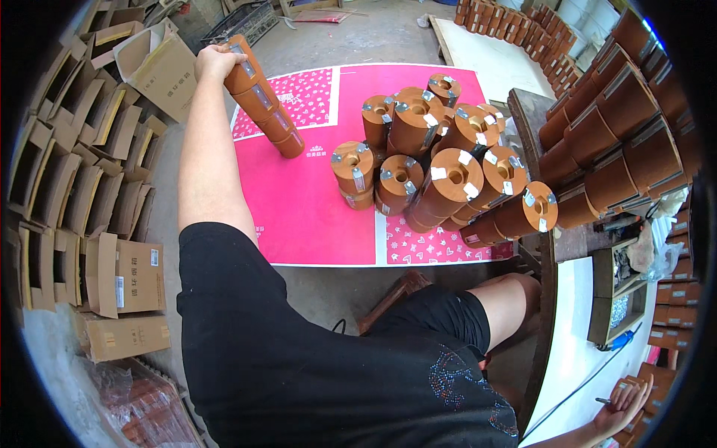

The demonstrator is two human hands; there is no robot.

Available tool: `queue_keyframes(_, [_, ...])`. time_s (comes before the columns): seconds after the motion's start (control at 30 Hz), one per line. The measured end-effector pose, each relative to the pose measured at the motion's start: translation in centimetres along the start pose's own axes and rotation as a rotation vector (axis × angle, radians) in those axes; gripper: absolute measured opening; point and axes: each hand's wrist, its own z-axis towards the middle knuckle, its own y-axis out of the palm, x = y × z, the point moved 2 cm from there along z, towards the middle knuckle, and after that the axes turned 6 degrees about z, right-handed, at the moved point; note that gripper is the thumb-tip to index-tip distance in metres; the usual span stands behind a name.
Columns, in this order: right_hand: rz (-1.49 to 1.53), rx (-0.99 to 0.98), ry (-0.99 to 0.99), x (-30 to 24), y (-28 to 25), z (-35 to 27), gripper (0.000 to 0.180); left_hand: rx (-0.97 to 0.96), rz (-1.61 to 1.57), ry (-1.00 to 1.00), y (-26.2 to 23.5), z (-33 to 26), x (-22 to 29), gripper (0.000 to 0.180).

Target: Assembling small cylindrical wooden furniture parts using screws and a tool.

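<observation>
My left hand (215, 63) is closed on the top of a tall stack of brown wooden cylinders (263, 104), which bear grey metal plates on their sides. The foot of this stack is at the left part of the pink-covered table (299, 216). Right of it stands a group of similar brown cylinders (453, 175), with round holes and small metal and white pieces on their tops. Far from the table group, my right hand (626, 409) is at the lower right, with a short dark pen-like stick (602, 401) between thumb and fingers.
Open cardboard boxes (123, 276) are piled along the left. Tall rows of brown cylinders (620, 149) stand on the right bench. Below them are a divided tray (616, 295) of small parts and a blue-handled tool (618, 341) with a cable. More cylinders (515, 30) line the back right.
</observation>
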Motion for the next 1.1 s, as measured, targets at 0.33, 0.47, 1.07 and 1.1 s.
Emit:
queue_keyframes(0.33, [-0.003, 0.001, 0.015, 0.1, -0.3, 0.0, 0.039, -0.024, -0.049, -0.015, 0.9, 1.7, -0.9, 0.043])
queue_keyframes(0.47, [0.026, -0.008, 0.01, 0.1, -0.1, -0.1, 0.039, -0.036, -0.067, -0.012, 1.5, 2.6, -1.8, 0.043])
queue_keyframes(1.07, [0.055, 0.061, -0.01, -0.1, 0.4, -0.7, 0.039, 0.001, 0.051, 0.101, 1.0, 1.9, 0.1, 0.046])
queue_keyframes(1.1, [0.041, 0.103, -0.022, -0.5, 0.2, -1.0, 0.04, -0.002, 0.074, 0.181, 1.2, 1.2, 1.8, 0.047])
